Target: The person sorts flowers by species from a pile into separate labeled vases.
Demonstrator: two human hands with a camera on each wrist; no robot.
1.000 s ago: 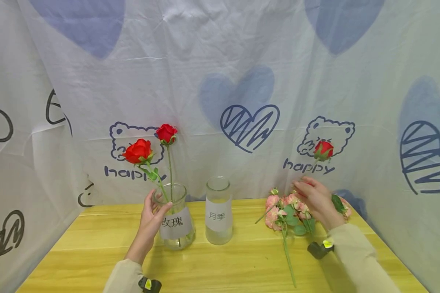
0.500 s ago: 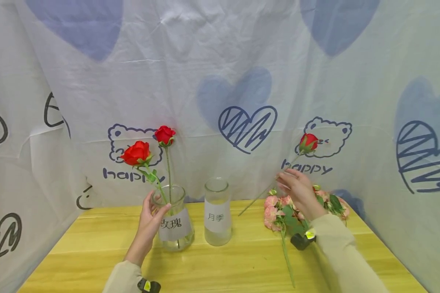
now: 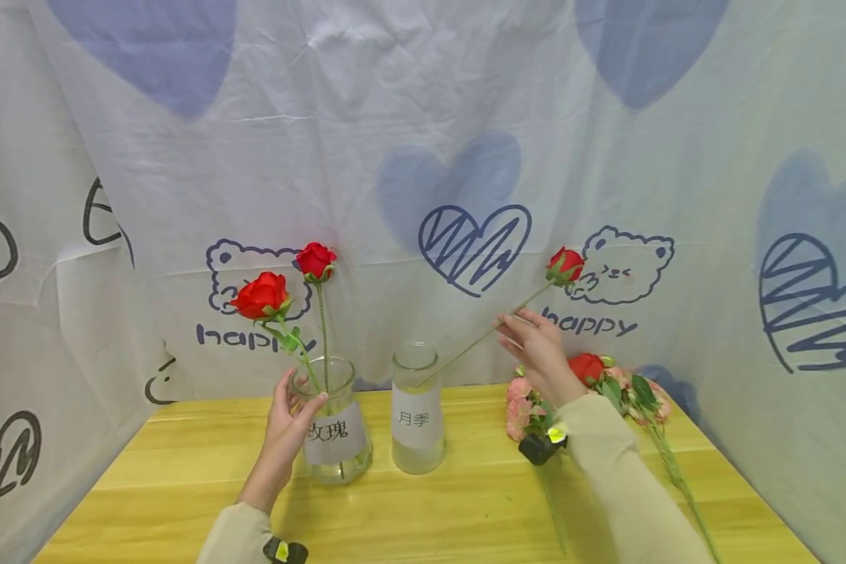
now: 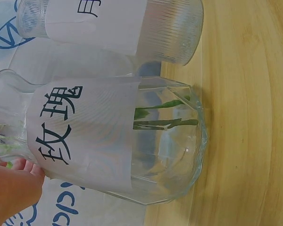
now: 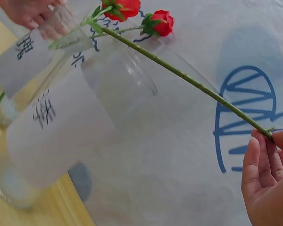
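My left hand [image 3: 289, 431] holds the neck of a flared glass vase [image 3: 358, 450] with a white label; fingers and thumb lie on opposite sides. Two red roses [image 3: 261, 295] stand in it, their stems reaching into the water. With thumb and fingertips, my right hand [image 3: 544, 352] pinches the stem of another red rose [image 3: 565, 266]. Its bloom points up and right, and the bare stem [image 5: 188, 80] slants down-left toward the vases. In the head view the stem's lower end overlaps a straight glass vase [image 3: 417, 456], also labelled; whether it touches cannot be told.
Pink flowers [image 3: 518, 411] with green leaves lie on the right of the wooden table [image 3: 465, 517], partly behind my right forearm. Among them lies a red rose [image 3: 587, 366]. A white cloth [image 3: 458, 78] with blue hearts hangs behind.
My right hand has moved left with the rose, its stem swinging toward the vases. The red rose among the pink flowers has come into view. My left hand stays on the flared vase.
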